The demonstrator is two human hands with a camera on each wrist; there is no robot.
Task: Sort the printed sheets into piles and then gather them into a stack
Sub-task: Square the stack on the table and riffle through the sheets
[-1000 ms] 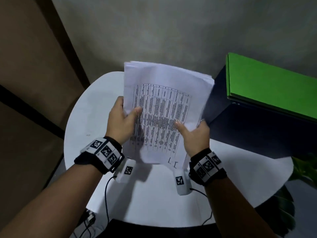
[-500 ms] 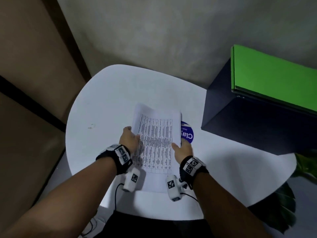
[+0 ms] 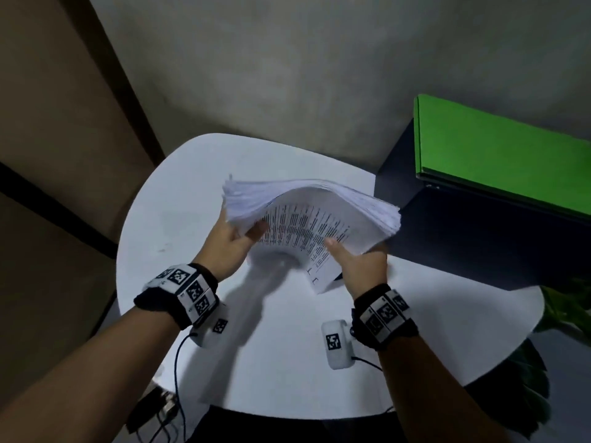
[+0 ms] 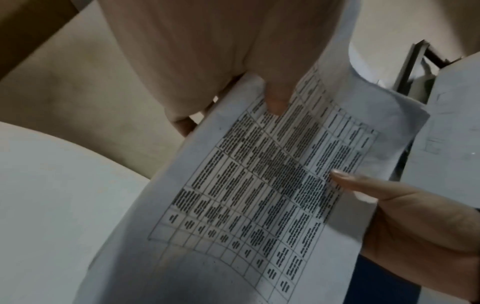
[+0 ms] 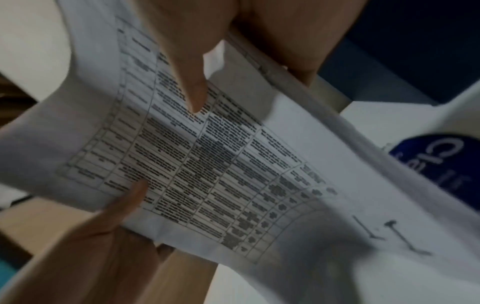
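A thick stack of printed sheets [image 3: 307, 219] is held up above the round white table [image 3: 179, 225], bowed so its far end arches over. The top sheet [image 4: 259, 185] [image 5: 207, 164] carries a printed table of small text. My left hand [image 3: 230, 241] grips the stack's left edge, thumb [image 4: 276, 98] on top and fingers underneath. My right hand [image 3: 361, 263] grips the right edge the same way, thumb [image 5: 192, 90] pressed on the print. The stack's near end hangs just over the tabletop.
A dark blue box [image 3: 463, 235] with a green lid [image 3: 499, 167] stands at the table's right rear, close to the stack. A blue round label [image 5: 441, 164] lies on the table under the sheets. Plant leaves [image 3: 569, 308] show at right; cables [image 3: 172, 378] hang at the front edge.
Half a second ago the stack lay flat on the table under both hands. Now both hands have lifted it and bent it into an arch.
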